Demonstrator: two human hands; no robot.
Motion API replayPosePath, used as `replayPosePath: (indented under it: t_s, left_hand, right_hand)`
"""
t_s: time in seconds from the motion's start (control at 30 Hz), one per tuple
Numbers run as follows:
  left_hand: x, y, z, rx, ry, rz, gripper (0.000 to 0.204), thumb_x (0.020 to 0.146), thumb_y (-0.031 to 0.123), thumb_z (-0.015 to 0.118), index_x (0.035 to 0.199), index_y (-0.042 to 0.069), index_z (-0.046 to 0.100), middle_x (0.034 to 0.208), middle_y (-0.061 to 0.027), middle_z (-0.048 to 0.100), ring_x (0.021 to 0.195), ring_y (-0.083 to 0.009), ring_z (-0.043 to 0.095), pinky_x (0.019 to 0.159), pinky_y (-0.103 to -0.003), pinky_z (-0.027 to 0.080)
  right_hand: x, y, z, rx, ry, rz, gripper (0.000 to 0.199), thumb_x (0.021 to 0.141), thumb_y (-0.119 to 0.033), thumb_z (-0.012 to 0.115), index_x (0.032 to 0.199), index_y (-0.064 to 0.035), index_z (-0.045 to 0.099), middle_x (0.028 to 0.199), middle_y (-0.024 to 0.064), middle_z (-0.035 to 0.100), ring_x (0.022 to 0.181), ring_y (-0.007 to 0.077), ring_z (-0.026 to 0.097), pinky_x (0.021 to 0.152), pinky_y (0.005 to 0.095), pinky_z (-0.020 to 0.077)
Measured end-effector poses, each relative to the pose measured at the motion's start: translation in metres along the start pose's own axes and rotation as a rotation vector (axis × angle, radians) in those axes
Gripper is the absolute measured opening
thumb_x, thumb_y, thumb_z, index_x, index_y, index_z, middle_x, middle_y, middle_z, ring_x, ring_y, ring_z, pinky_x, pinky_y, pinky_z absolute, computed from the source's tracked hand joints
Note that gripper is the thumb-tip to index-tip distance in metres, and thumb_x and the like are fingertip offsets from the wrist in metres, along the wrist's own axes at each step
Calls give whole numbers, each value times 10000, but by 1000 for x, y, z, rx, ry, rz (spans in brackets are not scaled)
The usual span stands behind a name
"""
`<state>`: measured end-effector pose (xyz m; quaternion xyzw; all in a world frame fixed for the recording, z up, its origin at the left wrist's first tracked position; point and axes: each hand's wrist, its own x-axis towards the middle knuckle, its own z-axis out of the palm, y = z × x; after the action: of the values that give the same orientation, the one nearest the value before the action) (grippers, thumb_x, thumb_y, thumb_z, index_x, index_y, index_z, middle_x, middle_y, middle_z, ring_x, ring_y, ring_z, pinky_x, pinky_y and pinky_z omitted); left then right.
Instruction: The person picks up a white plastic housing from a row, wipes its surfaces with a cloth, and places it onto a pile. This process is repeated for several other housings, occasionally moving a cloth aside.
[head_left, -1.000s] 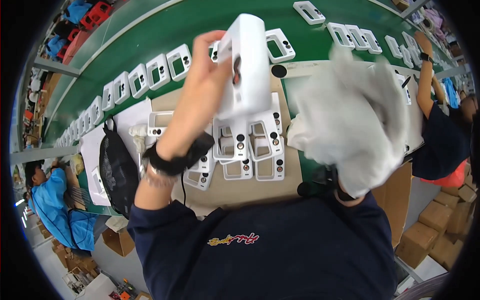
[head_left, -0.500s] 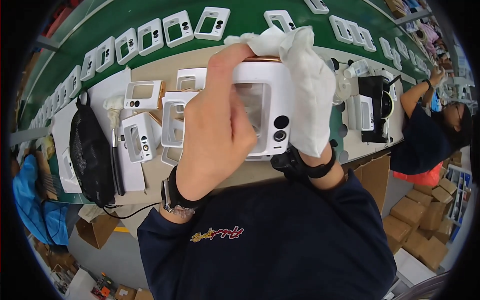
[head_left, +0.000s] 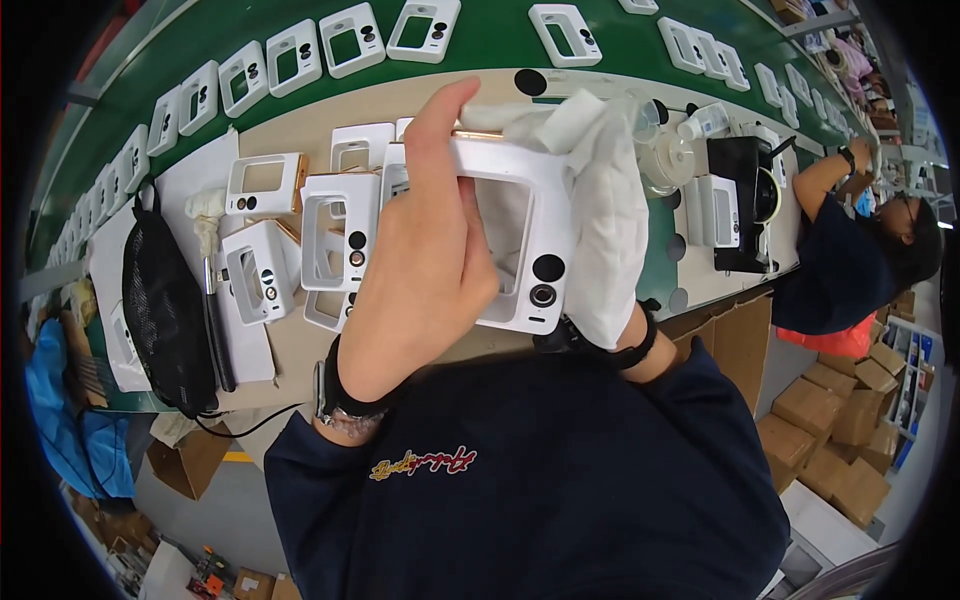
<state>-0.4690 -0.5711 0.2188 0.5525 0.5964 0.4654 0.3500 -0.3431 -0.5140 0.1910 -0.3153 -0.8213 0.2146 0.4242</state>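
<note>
In front of my chest I hold up a white plastic housing [head_left: 508, 309] with a rectangular opening, two round dark lenses at its lower right and a copper-coloured top edge. My left hand [head_left: 425, 275] grips its left side, with the fingers curled behind or into the frame and the thumb side up. A white cloth [head_left: 610, 230] drapes over my right hand [head_left: 628, 325] and presses along the housing's right side and top. The cloth hides the right fingers; only the wrist shows. White fabric also shows through the opening.
Similar housings [head_left: 265, 185] cluster on the table left of my hands. A black mesh pouch [head_left: 165, 310] lies farther left. Rows of housings [head_left: 350, 40] stand on the green conveyor. Rightward are a glass jar [head_left: 665, 163], a black fixture [head_left: 740, 200] and a co-worker [head_left: 850, 250].
The held housing has come slightly lower and tilted a little. The cloth has shifted along its top and right edge. The whole view has shifted slightly.
</note>
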Motion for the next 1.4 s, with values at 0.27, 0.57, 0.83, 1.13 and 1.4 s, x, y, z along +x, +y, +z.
replayPosePath:
  t_s: [0.27,0.57,0.83,1.13,1.4]
  left_hand:
    - [-8,1,-13,225,151,138,663,713,-120,346,1310,11,89,1285,-199,303,831,-328,547,687,-321,425]
    - [-20,16,-14,325,-103,4,664,703,-129,337,1308,7,102,1288,-200,278,874,-305,543,698,-294,426]
    - [-26,19,-30,268,61,83,675,678,-137,334,1305,17,137,1296,-160,281,614,-181,539,572,-269,408]
    - [-19,8,-45,-539,29,-58,617,663,-34,355,1268,38,260,923,-56,519,559,-17,394,484,-151,265]
    - [-15,11,-42,-447,-7,-151,439,747,109,320,1173,35,400,560,43,404,437,1,258,410,-156,161]
  right_hand:
    - [37,-9,-34,21,-372,-160,333,797,-131,458,1104,-5,438,944,131,545,767,279,545,626,298,457]
    - [45,-13,-25,-93,-596,44,217,822,-192,440,933,-16,504,715,81,574,677,242,572,472,296,442]
    - [35,-44,-8,-117,-526,35,302,836,-284,443,965,-33,549,716,110,584,658,191,576,533,280,436]
    - [38,-32,-21,643,-566,487,364,865,-303,414,1069,-24,529,743,-8,572,621,59,500,545,189,408]
    - [47,-53,-1,484,-537,627,350,809,-270,530,1021,7,546,755,4,561,638,41,486,555,178,392]
